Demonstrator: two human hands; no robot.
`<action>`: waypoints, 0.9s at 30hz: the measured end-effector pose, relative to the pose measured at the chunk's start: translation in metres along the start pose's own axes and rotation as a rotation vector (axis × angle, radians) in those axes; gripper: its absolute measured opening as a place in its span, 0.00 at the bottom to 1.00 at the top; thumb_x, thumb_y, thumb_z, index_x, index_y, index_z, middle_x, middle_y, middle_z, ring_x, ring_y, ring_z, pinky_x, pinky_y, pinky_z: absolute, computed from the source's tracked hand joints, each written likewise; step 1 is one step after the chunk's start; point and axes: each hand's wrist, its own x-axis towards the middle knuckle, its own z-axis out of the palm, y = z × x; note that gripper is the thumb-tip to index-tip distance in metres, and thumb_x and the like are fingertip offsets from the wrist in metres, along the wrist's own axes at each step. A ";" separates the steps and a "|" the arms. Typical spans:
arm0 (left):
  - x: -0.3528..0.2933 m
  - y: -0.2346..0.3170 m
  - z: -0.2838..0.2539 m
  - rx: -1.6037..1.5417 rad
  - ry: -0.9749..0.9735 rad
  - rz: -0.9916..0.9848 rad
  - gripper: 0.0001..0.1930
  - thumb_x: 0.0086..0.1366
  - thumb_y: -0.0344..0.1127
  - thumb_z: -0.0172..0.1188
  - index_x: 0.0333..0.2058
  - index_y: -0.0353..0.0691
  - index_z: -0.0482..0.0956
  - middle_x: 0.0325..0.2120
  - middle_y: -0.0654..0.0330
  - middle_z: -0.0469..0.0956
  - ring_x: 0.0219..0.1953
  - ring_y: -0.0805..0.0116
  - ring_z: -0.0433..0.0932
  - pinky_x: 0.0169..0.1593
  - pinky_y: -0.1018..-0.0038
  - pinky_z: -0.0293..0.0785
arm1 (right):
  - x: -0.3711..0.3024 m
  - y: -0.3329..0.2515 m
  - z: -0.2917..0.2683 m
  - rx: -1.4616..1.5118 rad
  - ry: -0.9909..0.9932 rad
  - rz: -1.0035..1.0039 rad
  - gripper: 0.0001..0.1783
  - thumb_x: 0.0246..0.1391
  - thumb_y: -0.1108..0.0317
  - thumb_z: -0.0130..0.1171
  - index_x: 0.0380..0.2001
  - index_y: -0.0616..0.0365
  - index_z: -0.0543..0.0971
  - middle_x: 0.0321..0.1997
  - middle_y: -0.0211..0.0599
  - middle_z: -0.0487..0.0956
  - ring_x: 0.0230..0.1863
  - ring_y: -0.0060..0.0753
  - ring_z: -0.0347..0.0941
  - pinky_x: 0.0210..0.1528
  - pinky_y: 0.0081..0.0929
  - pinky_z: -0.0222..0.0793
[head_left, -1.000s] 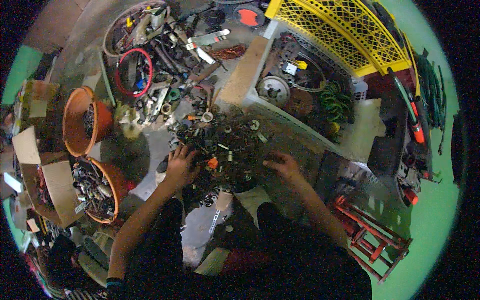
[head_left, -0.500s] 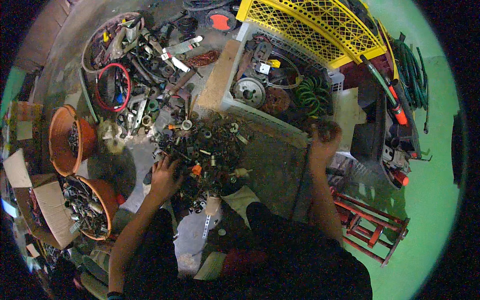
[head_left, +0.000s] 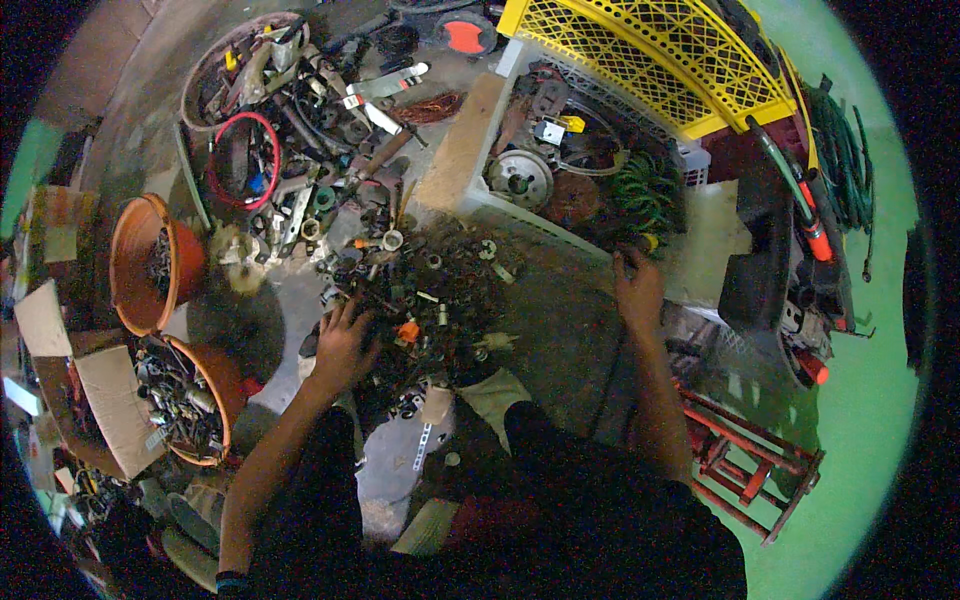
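Note:
My left hand (head_left: 345, 345) rests on the near left side of a pile of small metal parts (head_left: 425, 290), its fingers spread and bent down among the dark pieces. An orange piece (head_left: 408, 331) and a small pale cylinder (head_left: 443, 315) lie just right of it. My right hand (head_left: 640, 285) is at the near right corner of a grey crate (head_left: 540, 222). Its fingers are apart, with nothing plain to see between them. Inside the crate are a metal pulley wheel (head_left: 520, 180), a green coiled hose (head_left: 640, 190) and a rusty disc (head_left: 575, 195).
Two orange buckets (head_left: 190, 262) stand at left, the nearer holding metal parts, beside an open cardboard box (head_left: 115, 405). Larger scrap and a red hoop (head_left: 275, 160) lie at far left. A yellow crate (head_left: 690, 115) stands behind the grey one; a red metal frame (head_left: 750, 470) is at right.
The whole view has shifted slightly. My right hand, blurred before at the crate's corner, is now sharper, its fingers apart. The left hand stays at the pile.

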 end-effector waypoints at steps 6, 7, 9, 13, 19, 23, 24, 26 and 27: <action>0.002 0.006 -0.002 0.063 -0.018 -0.004 0.26 0.51 0.41 0.62 0.50 0.41 0.72 0.54 0.46 0.64 0.58 0.45 0.61 0.56 0.50 0.58 | 0.011 -0.019 -0.005 -0.139 -0.134 -0.007 0.20 0.51 0.62 0.56 0.47 0.57 0.75 0.42 0.50 0.78 0.45 0.52 0.73 0.49 0.40 0.68; 0.002 0.004 -0.002 0.083 -0.018 -0.004 0.26 0.51 0.41 0.63 0.49 0.41 0.72 0.54 0.46 0.64 0.57 0.46 0.61 0.56 0.51 0.59 | 0.004 -0.021 -0.001 -0.070 -0.017 -0.110 0.22 0.49 0.62 0.58 0.48 0.57 0.74 0.43 0.50 0.77 0.46 0.53 0.72 0.50 0.40 0.67; 0.003 0.007 -0.007 0.064 -0.004 0.027 0.26 0.51 0.41 0.63 0.49 0.41 0.72 0.53 0.47 0.65 0.56 0.47 0.62 0.55 0.51 0.59 | -0.016 -0.006 0.012 -0.073 0.158 -0.339 0.26 0.45 0.63 0.61 0.50 0.56 0.73 0.44 0.50 0.76 0.47 0.54 0.71 0.51 0.42 0.66; 0.002 0.001 -0.001 0.062 0.071 0.077 0.26 0.50 0.42 0.63 0.49 0.41 0.72 0.51 0.47 0.66 0.54 0.48 0.64 0.54 0.51 0.60 | -0.049 -0.046 0.051 -0.012 -0.076 -0.713 0.29 0.41 0.63 0.63 0.50 0.56 0.72 0.47 0.51 0.73 0.51 0.57 0.68 0.54 0.47 0.63; 0.001 0.006 -0.004 0.047 -0.006 0.007 0.26 0.51 0.40 0.62 0.49 0.39 0.71 0.51 0.46 0.66 0.54 0.46 0.65 0.55 0.51 0.62 | -0.051 -0.115 0.118 0.013 -0.585 -0.465 0.40 0.46 0.58 0.62 0.61 0.54 0.58 0.61 0.58 0.57 0.60 0.62 0.57 0.61 0.54 0.55; -0.004 -0.005 0.005 -0.101 0.036 0.068 0.26 0.51 0.38 0.63 0.50 0.39 0.70 0.51 0.44 0.66 0.54 0.45 0.65 0.55 0.53 0.63 | -0.036 -0.133 0.133 -0.111 -0.561 -0.525 0.42 0.47 0.58 0.62 0.63 0.52 0.56 0.64 0.59 0.53 0.63 0.66 0.50 0.63 0.54 0.52; -0.005 -0.006 0.006 -0.088 0.013 0.057 0.26 0.51 0.37 0.63 0.50 0.39 0.70 0.51 0.43 0.66 0.54 0.44 0.65 0.55 0.54 0.63 | -0.034 -0.128 0.138 -0.113 -0.581 -0.541 0.42 0.46 0.59 0.63 0.63 0.52 0.56 0.65 0.59 0.53 0.64 0.67 0.49 0.64 0.54 0.52; -0.004 -0.004 0.005 -0.101 -0.008 0.043 0.27 0.51 0.37 0.63 0.50 0.39 0.70 0.51 0.42 0.66 0.54 0.44 0.65 0.55 0.54 0.63 | -0.032 -0.118 0.139 0.025 -0.612 -0.455 0.42 0.45 0.61 0.64 0.62 0.50 0.57 0.64 0.59 0.53 0.64 0.66 0.50 0.64 0.52 0.52; -0.004 -0.004 0.004 -0.118 -0.009 0.038 0.27 0.51 0.37 0.63 0.50 0.39 0.70 0.51 0.42 0.66 0.54 0.44 0.66 0.55 0.54 0.63 | -0.032 -0.112 0.139 0.094 -0.626 -0.411 0.42 0.44 0.63 0.65 0.62 0.49 0.57 0.64 0.59 0.53 0.64 0.65 0.50 0.64 0.51 0.52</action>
